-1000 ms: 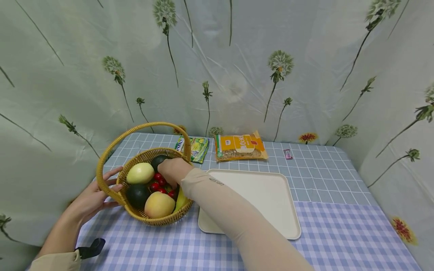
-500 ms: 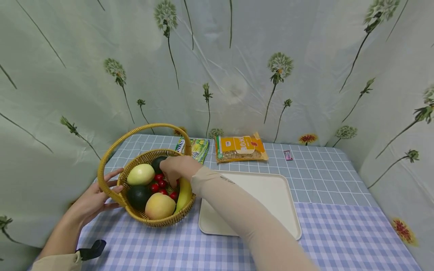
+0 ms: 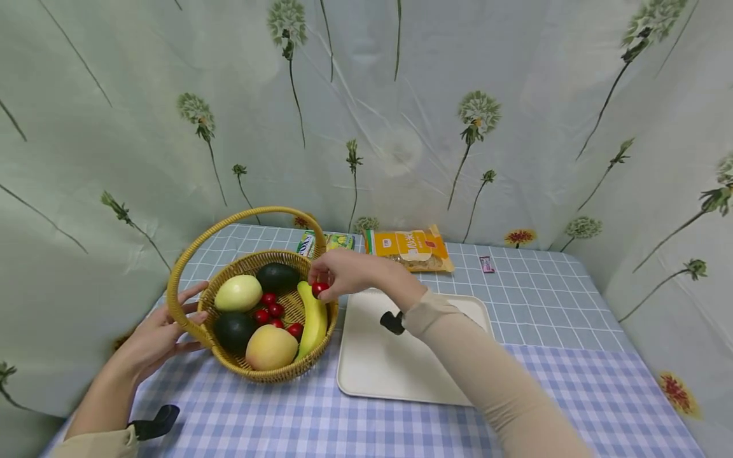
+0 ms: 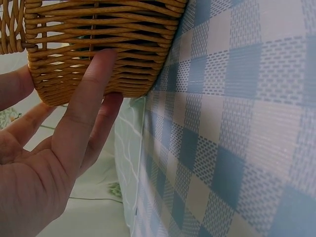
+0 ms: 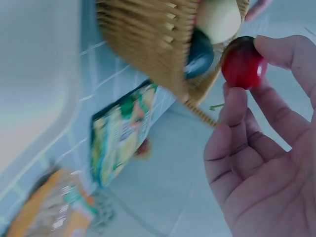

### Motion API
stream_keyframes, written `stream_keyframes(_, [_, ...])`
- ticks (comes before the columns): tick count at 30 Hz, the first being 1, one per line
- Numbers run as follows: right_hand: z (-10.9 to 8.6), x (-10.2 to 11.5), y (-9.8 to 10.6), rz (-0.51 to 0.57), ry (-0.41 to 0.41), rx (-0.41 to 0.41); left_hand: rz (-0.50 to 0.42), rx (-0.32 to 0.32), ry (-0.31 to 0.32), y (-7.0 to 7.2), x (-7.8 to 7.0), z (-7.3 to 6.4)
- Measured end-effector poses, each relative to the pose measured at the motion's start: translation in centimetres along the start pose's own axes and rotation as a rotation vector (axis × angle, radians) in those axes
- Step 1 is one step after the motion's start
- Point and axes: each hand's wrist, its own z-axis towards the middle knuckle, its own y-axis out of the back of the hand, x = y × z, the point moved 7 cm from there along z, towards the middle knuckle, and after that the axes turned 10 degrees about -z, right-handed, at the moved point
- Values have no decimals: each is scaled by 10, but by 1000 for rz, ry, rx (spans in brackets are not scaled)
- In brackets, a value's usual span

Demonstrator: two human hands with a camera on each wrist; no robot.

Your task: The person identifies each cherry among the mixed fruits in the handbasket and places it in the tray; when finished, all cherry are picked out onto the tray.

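From the head camera, my right hand (image 3: 343, 272) sits a little left of the frame's centre, above the right rim of the round woven wicker basket with the tall hoop handle (image 3: 252, 372). Its fingertips pinch a small red cherry tomato (image 3: 319, 288), which hangs just under the hand and directly over the yellow banana (image 3: 314, 321) lying along the basket's right side. My left hand (image 3: 156, 334) is at the lower left, fingers straight and spread, pressed flat against the basket's outer left wall. Inside the basket lie a pale green apple (image 3: 237, 293), two dark green avocados (image 3: 277, 277), a yellow-pink peach (image 3: 270, 347) and more small red tomatoes (image 3: 269, 308). To the right of the basket a cream square plastic tray (image 3: 372, 369) rests on the blue checked tablecloth (image 3: 321, 420); an orange packet of grain (image 3: 409, 248) lies above it, toward the flowered curtain.

In the left wrist view, my left hand (image 4: 44, 163) fills the lower left, open, with the straight fingers (image 4: 91, 94) touching the woven basket wall (image 4: 113, 44) at the top of the frame; the checked cloth (image 4: 237, 128) covers the right half.

In the right wrist view, my right hand (image 5: 266, 163) takes up the lower right, and the red cherry tomato (image 5: 243, 62) is held at the upper right between thumb and a fingertip (image 5: 234, 101). The basket (image 5: 148, 44) lies to its left at the top, and a green snack packet (image 5: 123, 133) lies lower, left of centre.
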Motion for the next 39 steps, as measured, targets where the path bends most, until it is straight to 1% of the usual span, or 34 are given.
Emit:
stream_keyframes(4, [-28,-18,-3,35,-13,-67,-7,-10,6,1,3,1])
stream_keyframes(7, [-45,-34,-10,60,-61,-98,-8,-12,15,1,5,1])
stream_keyframes(10, [-57,-49,-19,75,-114,-124,-8,-10,23,1,6,1])
stream_keyframes(13, [-64,-61,-30,85,-136,-151,-4,-9,25,1,6,1])
stream_keyframes(15, [-66,-67,-37,101,-147,-157,-6,-8,24,1,5,1])
stream_keyframes(18, [-65,-73,-49,141,-165,-141,-8,-8,23,1,5,1])
stream_keyframes(23, [-61,-75,-64,167,-167,-117,-12,-17,30,0,6,1])
stream_keyframes(29, [-58,-74,-70,172,-153,-108,-15,-19,30,0,7,1])
stream_keyframes(35, [-56,-72,-74,183,-149,-88,-5,-35,42,0,8,0])
stream_keyframes(39, [-55,-72,-76,180,-148,-84,-5,-37,36,0,8,0])
